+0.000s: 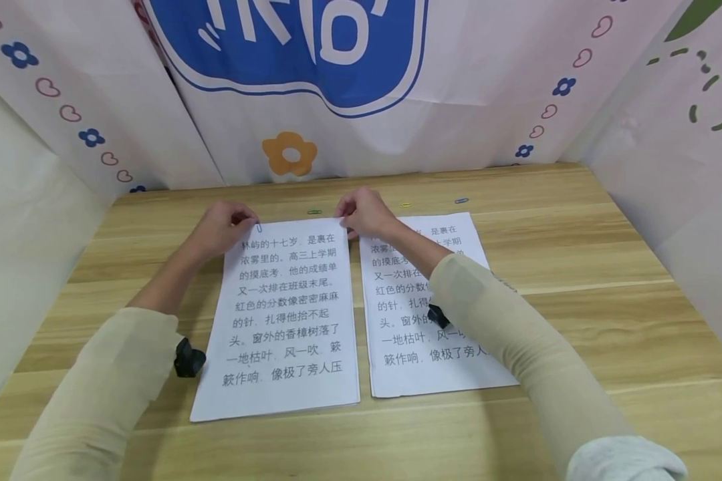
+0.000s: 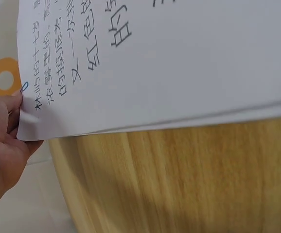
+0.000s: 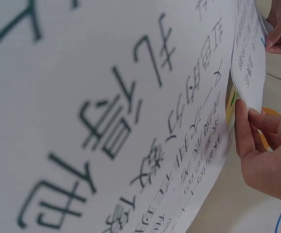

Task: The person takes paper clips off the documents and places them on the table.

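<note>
On the left of the table lies a stack of printed paper sheets [image 1: 295, 307]. My left hand [image 1: 219, 230] pinches its top left corner, beside a blue paper clip [image 2: 25, 87] that sits on the top edge. In the left wrist view, a fingertip lies right by that clip. My right hand [image 1: 366, 212] pinches the top right corner of the same stack between thumb and fingers. The right wrist view shows this corner raised. Beneath my right forearm lies a second printed stack [image 1: 433, 374], partly hidden by the sleeve.
Behind the stacks, along the table's [image 1: 589, 267] far side, lie a green paper clip [image 1: 315, 212], a yellow paper clip [image 1: 405, 205] and a blue-looking paper clip [image 1: 461, 200]. A printed cloth [image 1: 234, 147] hangs along the table's back edge.
</note>
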Action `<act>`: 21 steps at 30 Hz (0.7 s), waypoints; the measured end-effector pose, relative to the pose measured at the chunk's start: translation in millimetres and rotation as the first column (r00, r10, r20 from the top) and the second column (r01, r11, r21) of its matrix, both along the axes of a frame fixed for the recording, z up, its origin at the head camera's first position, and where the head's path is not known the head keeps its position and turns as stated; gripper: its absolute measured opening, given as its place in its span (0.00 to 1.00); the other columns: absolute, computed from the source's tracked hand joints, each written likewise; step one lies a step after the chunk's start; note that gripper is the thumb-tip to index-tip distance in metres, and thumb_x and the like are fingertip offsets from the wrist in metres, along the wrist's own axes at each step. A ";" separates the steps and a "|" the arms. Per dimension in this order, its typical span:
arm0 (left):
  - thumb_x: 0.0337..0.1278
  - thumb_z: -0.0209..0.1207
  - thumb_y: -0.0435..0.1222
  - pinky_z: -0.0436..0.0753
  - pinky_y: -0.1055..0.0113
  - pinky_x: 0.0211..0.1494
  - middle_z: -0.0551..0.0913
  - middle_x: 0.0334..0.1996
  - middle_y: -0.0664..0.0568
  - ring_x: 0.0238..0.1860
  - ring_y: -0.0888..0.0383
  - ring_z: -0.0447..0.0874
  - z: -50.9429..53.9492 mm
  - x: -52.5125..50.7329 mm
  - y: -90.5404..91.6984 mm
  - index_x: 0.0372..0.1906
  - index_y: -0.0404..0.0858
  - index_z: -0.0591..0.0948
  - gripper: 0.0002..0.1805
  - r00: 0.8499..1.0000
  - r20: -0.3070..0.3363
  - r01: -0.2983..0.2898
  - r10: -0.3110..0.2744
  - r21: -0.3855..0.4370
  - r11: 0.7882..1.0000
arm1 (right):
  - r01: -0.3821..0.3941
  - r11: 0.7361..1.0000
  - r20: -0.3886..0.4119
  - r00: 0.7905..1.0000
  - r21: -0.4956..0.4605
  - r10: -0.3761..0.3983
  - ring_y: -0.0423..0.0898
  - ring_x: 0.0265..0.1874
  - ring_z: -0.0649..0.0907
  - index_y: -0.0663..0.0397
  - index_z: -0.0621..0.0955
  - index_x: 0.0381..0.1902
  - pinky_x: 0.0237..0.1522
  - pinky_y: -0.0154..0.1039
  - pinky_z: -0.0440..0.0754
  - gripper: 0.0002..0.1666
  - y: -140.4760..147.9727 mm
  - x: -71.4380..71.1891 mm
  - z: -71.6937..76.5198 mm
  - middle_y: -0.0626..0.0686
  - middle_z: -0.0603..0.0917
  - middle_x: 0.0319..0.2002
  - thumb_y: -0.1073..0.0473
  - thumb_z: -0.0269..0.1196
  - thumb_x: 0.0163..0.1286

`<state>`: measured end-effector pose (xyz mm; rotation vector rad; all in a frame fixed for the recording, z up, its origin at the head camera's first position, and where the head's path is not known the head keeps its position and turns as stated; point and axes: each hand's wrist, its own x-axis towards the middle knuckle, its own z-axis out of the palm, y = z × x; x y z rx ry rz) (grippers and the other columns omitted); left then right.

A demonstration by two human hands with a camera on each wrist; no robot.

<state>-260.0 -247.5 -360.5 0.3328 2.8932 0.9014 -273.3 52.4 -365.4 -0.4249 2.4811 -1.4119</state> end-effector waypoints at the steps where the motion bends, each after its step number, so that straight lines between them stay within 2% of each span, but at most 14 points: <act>1: 0.77 0.54 0.31 0.78 0.60 0.42 0.83 0.43 0.36 0.42 0.46 0.78 -0.1 0.1 0.3 0.50 0.28 0.83 0.11 1.000 -0.002 -0.004 0.004 -0.001 1.000 | 0.000 1.000 0.001 1.000 -0.003 0.000 0.51 0.37 0.84 0.67 0.84 0.44 0.36 0.36 0.89 0.08 0.0 0.2 0.4 0.60 0.81 0.40 0.76 0.63 0.70; 6: 0.76 0.53 0.31 0.78 0.59 0.44 0.83 0.44 0.34 0.43 0.45 0.79 -0.9 0.4 0.8 0.51 0.26 0.82 0.12 1.000 -0.018 -0.015 0.015 0.003 1.000 | -0.001 1.000 0.000 1.000 0.003 0.001 0.51 0.37 0.84 0.67 0.84 0.44 0.36 0.36 0.89 0.08 -0.1 0.8 0.8 0.60 0.82 0.40 0.76 0.63 0.70; 12: 0.76 0.53 0.29 0.77 0.65 0.40 0.83 0.44 0.33 0.40 0.46 0.79 -3.0 1.4 -1.1 0.52 0.25 0.82 0.12 0.999 -0.035 -0.027 0.028 0.018 0.999 | -0.007 1.000 -0.002 1.000 0.008 0.007 0.51 0.37 0.84 0.67 0.85 0.44 0.36 0.37 0.89 0.08 -0.5 0.9 0.6 0.60 0.82 0.40 0.76 0.63 0.70; 16: 0.76 0.53 0.29 0.77 0.65 0.41 0.84 0.45 0.33 0.42 0.45 0.79 -2.3 1.8 -2.1 0.52 0.25 0.82 0.12 0.999 -0.048 -0.009 0.010 0.015 1.000 | -0.003 1.000 -0.002 1.000 0.001 0.003 0.51 0.37 0.84 0.67 0.85 0.44 0.36 0.37 0.89 0.08 -0.5 1.2 1.1 0.60 0.82 0.39 0.76 0.63 0.70; 21: 0.76 0.53 0.28 0.77 0.59 0.44 0.84 0.45 0.33 0.44 0.43 0.80 2.5 1.8 -2.3 0.53 0.25 0.83 0.12 0.997 -0.065 0.032 -0.034 -0.027 0.999 | -0.003 1.000 -0.001 1.000 0.003 0.003 0.51 0.37 0.84 0.67 0.84 0.44 0.37 0.37 0.89 0.08 -0.6 1.7 2.1 0.60 0.82 0.40 0.76 0.63 0.70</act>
